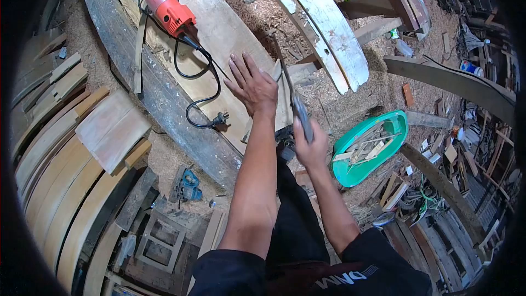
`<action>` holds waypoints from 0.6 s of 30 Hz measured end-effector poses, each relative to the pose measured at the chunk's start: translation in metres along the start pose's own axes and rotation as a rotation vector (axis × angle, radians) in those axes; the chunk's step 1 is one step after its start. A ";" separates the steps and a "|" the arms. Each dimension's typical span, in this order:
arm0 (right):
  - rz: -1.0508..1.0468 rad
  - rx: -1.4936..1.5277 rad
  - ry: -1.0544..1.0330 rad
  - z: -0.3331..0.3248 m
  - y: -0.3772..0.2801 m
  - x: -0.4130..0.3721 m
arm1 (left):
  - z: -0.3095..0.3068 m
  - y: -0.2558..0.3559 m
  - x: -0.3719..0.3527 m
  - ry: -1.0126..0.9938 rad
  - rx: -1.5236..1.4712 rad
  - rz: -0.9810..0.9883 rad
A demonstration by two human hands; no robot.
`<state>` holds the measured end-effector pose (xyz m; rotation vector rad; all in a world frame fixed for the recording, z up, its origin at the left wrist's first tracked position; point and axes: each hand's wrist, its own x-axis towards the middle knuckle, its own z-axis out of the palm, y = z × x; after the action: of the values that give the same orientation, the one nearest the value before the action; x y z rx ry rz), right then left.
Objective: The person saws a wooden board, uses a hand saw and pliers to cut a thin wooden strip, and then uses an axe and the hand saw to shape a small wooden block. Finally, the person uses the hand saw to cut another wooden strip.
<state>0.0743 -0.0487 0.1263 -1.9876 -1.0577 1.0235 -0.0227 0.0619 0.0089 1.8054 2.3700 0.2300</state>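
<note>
My left hand (254, 89) lies with fingers stretched out on a pale wooden board (227, 30) on the workbench. In my right hand (311, 145) is the grey handle of a handsaw (287, 79). Its long, thin blade appears nearly edge-on and points away from me, along the board's right edge. A small light piece of wood (278, 69) shows between my left hand and the blade. To the left of my left hand, a red power tool (167, 10) with a clear base rests on the bench, its black cord (205, 57) looping toward the plug (220, 119).
The grey bench plank (159, 98) curves along the left. A green tub (342, 172) of wood scraps stands at right. White-stained curved boards (329, 27) lie ahead. A blue power tool (188, 186) sits on the shaving-covered floor. Stacked curved timber (68, 181) fills the left.
</note>
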 end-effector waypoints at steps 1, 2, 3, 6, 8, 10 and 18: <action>-0.012 -0.031 -0.013 -0.004 0.000 -0.017 | 0.000 -0.001 0.000 0.001 0.004 0.003; -0.036 0.017 0.037 -0.003 -0.001 -0.024 | 0.002 0.000 0.002 0.008 0.008 0.005; -0.038 0.037 0.028 0.000 0.002 -0.018 | 0.003 -0.001 0.001 0.009 0.015 0.005; 0.024 0.048 -0.007 0.011 -0.002 0.026 | -0.002 0.000 -0.001 0.018 0.015 0.011; -0.030 0.009 -0.005 0.005 -0.002 0.017 | 0.000 0.001 0.000 0.028 0.012 0.011; 0.004 0.031 -0.014 -0.002 0.003 -0.007 | 0.002 0.000 0.000 0.028 0.021 0.011; 0.037 0.053 -0.019 0.009 0.028 0.013 | 0.000 0.004 0.005 0.026 -0.001 -0.004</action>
<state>0.0809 -0.0483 0.0948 -1.9652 -0.9976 1.0807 -0.0196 0.0675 0.0093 1.8079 2.3902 0.2562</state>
